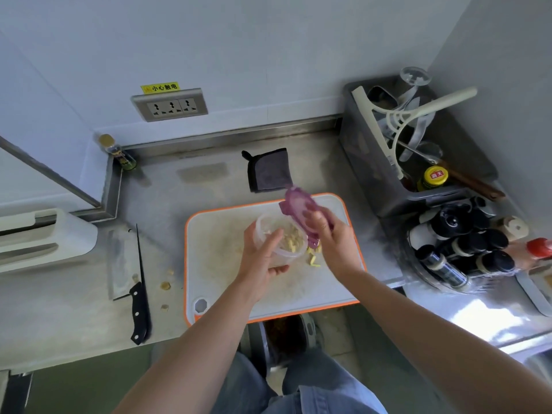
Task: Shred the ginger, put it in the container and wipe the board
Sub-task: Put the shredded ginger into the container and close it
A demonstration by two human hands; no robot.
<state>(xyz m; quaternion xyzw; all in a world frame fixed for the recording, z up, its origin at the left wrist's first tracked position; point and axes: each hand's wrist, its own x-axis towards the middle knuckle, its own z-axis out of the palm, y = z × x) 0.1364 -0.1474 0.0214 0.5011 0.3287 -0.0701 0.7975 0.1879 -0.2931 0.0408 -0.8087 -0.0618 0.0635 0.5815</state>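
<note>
A white cutting board with an orange rim lies on the steel counter. Above its middle, my left hand grips a clear round container with pale ginger shreds inside, tilted toward the right. My right hand holds a purple lid tilted at the container's right rim. A few yellow ginger shreds lie on the board just below the lid. A dark grey cloth lies folded behind the board.
A cleaver and a black-handled knife lie left of the board, with small ginger scraps beside them. A metal bin of utensils stands back right, bottles on a rack right. A small jar sits in the back-left corner.
</note>
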